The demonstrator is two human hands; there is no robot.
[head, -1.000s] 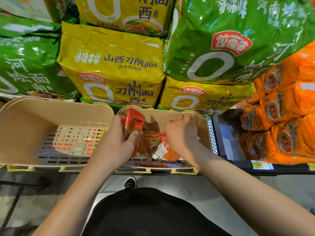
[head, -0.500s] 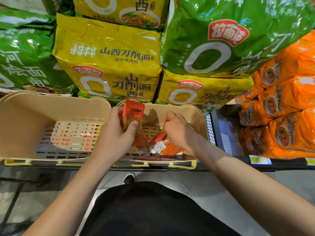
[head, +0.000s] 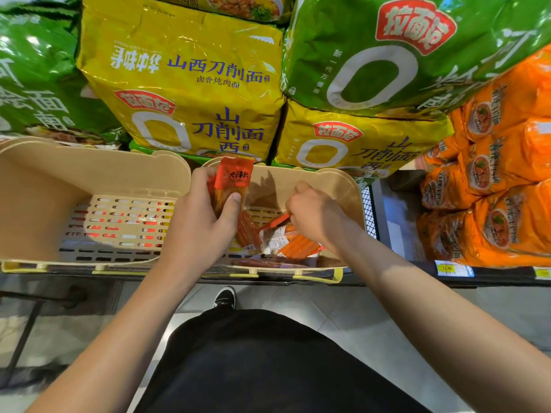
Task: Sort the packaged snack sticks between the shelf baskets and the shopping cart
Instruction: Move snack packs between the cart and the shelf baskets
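Red-topped snack packs (head: 231,186): we're gripping bunch upright in left hand (head: 198,225) above right basket (head: 343,186). Right hand (head: 313,216) pinching another pack at 3 o'clock. Light, slick film; we're judging mid-body grip safest.
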